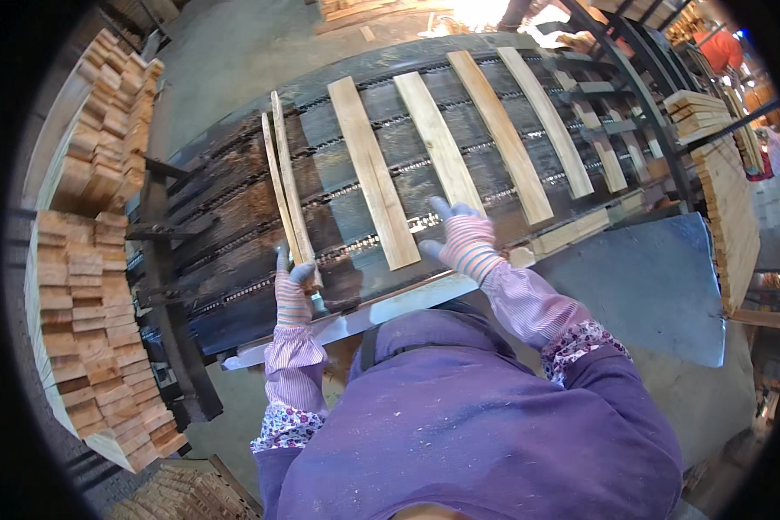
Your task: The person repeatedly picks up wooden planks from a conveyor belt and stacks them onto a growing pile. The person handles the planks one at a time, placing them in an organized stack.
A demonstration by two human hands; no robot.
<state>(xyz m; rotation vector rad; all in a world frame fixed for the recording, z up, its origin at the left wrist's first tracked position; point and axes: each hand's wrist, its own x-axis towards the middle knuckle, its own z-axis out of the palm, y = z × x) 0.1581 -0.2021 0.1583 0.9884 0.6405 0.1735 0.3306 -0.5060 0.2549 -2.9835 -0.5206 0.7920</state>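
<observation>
Narrow wooden strips (291, 178), on chain conveyor (217, 225): judged light, stiff, splintery; ends best for holding. Left hand (292, 289) lay at near ends, clasp indeterminable; right hand (464, 236), fingers spread, at pale board (438, 134), clenched nothing.

Upper limbs and trunk, viewed from above. The left hand (293, 299), in a striped glove, points away from the trunk (477, 425), its thumb on the inner side; how tightly its fingers are bent cannot be made out. The left forearm (291, 368) is nearly straight in line with it. The right hand (470, 241), likewise gloved, is spread with thumb and fingers apart. The right forearm (533, 303) slants inward. Both forearms wear pinstriped sleeves.
</observation>
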